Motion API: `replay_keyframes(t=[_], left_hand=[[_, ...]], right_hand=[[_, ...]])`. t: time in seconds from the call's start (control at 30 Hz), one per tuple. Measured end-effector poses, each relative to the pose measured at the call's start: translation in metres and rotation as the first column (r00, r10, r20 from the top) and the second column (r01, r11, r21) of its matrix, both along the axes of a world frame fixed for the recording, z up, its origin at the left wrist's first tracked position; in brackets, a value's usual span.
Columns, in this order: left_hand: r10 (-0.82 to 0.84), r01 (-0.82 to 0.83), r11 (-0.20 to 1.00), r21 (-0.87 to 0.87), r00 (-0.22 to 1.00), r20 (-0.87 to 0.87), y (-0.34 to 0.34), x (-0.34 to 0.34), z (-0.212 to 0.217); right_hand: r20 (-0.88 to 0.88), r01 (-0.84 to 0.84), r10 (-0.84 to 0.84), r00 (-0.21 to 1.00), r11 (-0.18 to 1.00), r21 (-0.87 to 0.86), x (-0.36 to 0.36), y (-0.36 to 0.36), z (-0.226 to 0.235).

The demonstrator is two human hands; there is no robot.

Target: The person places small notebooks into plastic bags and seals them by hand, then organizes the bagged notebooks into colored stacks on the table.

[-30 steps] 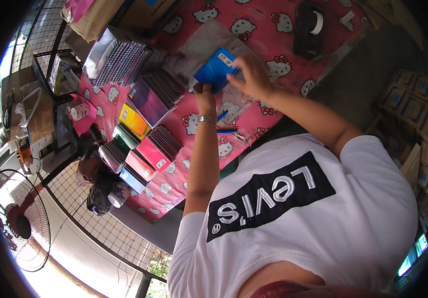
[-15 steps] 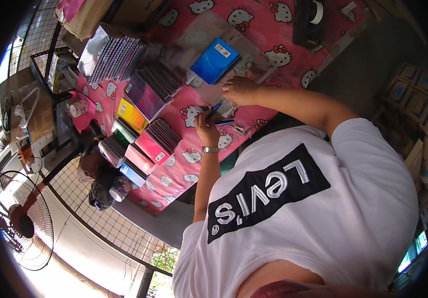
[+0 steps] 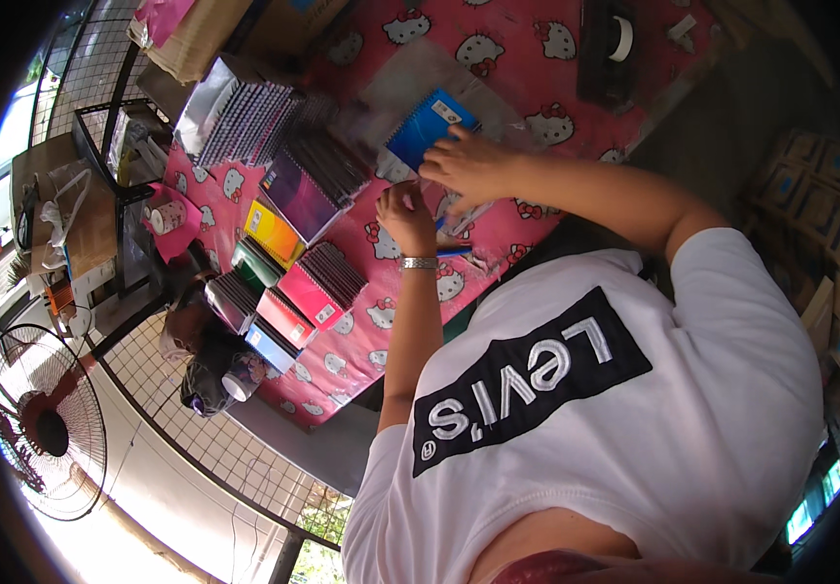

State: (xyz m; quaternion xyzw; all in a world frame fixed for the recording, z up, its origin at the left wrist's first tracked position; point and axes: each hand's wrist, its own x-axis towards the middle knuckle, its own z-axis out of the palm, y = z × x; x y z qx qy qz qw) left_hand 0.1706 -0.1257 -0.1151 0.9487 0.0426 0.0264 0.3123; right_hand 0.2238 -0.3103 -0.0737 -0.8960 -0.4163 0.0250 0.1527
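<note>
A blue spiral notebook [image 3: 420, 131] lies on a clear plastic sheet [image 3: 420, 73] on the table. My right hand [image 3: 468, 164] is spread over the notebook's near right corner, its fingers apart and the index fingertip by the white label. Just left of it, my left hand [image 3: 405, 216] is raised with fingers curled in toward the thumb; whether something small is between them is too fine to see. A blue pen [image 3: 454, 250] rests on the table beside my left wrist, and another slim blue thing shows partly below my right hand.
Stacks of spiral notebooks stand left of my hands: purple [image 3: 303, 195], yellow [image 3: 274, 232], pink [image 3: 317, 287] and others. A roll of white tape [image 3: 620, 39] on a dark holder sits at the far right. A pink bag with a cup [image 3: 168, 216] and a fan [image 3: 47, 428] are further left.
My left hand has let go of the blue pen and moved up toward the notebook. My right hand has moved from beside the notebook onto its corner, fingers spreading.
</note>
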Motion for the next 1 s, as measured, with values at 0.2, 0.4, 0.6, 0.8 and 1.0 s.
replay_keyframes(t=[0.2, 0.4, 0.6, 0.8, 1.0], left_hand=[[0.282, -0.266, 0.940, -0.214, 0.958, 0.048, 0.005, -0.003, -0.019], [-0.417, 0.376, 0.859, 0.349, 0.907, 0.050, -0.082, -0.012, -0.006], [-0.309, 0.298, 0.870, 0.392, 0.950, -0.037, -0.081, -0.002, -0.027], [-0.275, 0.283, 0.896, 0.341, 0.959, -0.074, -0.089, 0.004, -0.020], [-0.261, 0.255, 0.892, 0.373, 0.965, -0.035, -0.079, 0.008, -0.009]], right_hand=[[-0.215, 0.026, -0.043, 0.976, 0.996, -0.083, 0.075, -0.037, -0.003], [-0.633, -0.098, -0.010, 0.774, 0.986, -0.136, 0.135, -0.036, -0.015], [-0.719, -0.021, -0.037, 0.694, 0.997, -0.072, 0.138, -0.073, -0.026], [-0.506, 0.273, -0.189, 0.842, 0.957, 0.096, 0.201, -0.070, -0.063], [0.038, 0.082, -0.078, 0.996, 0.989, -0.124, 0.188, 0.019, -0.078]])
